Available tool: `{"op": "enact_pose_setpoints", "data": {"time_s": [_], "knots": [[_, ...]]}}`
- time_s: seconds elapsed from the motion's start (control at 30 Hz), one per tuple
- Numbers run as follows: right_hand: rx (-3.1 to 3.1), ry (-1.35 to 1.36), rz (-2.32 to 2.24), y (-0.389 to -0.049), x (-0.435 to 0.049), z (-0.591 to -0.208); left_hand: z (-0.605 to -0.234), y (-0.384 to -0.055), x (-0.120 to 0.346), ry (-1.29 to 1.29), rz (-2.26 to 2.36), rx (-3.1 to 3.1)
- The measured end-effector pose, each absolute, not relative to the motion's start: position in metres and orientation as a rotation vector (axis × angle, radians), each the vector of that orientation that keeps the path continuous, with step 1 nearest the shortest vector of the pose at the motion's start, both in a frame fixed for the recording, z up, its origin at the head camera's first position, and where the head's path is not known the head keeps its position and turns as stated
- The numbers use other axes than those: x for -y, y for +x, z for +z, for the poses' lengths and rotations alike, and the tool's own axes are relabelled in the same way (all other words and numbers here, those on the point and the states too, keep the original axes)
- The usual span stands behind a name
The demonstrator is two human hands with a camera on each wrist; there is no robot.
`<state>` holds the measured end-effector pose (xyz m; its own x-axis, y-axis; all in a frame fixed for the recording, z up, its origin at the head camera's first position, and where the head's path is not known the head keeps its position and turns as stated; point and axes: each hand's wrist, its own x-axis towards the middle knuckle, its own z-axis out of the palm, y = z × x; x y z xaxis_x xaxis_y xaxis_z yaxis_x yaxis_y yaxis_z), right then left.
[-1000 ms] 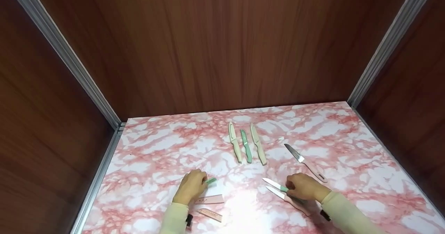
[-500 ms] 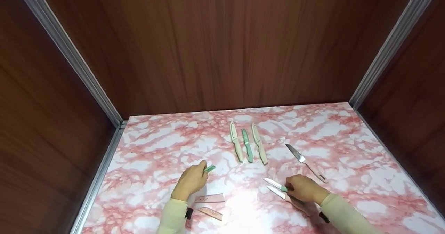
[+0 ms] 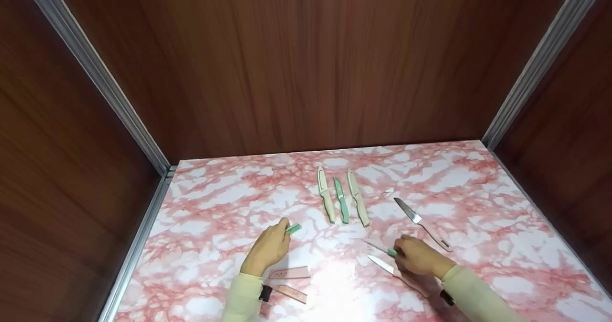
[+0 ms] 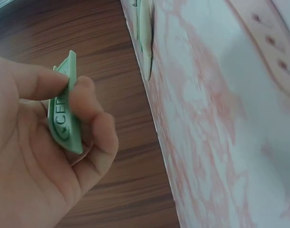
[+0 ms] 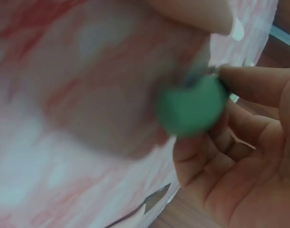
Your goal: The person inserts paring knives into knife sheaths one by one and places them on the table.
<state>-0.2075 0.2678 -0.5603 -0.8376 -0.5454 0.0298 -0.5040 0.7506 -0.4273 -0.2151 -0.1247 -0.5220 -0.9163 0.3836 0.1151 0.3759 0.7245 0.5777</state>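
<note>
My left hand (image 3: 268, 248) pinches a green knife sheath (image 4: 64, 128) between thumb and fingers, raised over the table; raised lettering shows on its side. My right hand (image 3: 420, 257) grips a green-handled paring knife (image 3: 392, 252) by the handle. Its bare blade points left and a little away from me. In the right wrist view the butt of the green handle (image 5: 192, 107) shows blurred between the fingers. Just below that hand lies a pink-handled knife (image 3: 381, 264) with a bare blade. Two pink knife sheaths (image 3: 289, 272) (image 3: 292, 294) lie beside my left wrist.
Farther back, a cream knife (image 3: 326, 195), a green knife (image 3: 341, 200) and another cream knife (image 3: 357, 197) lie side by side, blades covered. Another bare pink-handled knife (image 3: 428, 231) lies to the right. Brown panels (image 3: 306, 73) wall in the marbled table (image 3: 215, 193).
My left hand has moved away from me with the green sheath, above the pink sheaths. My right hand has lifted and turned the green-handled knife slightly, away from the pink-handled one.
</note>
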Motion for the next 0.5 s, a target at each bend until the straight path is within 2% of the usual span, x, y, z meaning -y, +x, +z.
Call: {"op": "enact_pose_setpoints", "data": {"time_s": [0.5], "knots": [[-2.993, -0.861, -0.778, -0.215, -0.25, -0.537, -0.514, -0.215, 0.095, 0.645, 1.13, -2.738]]}}
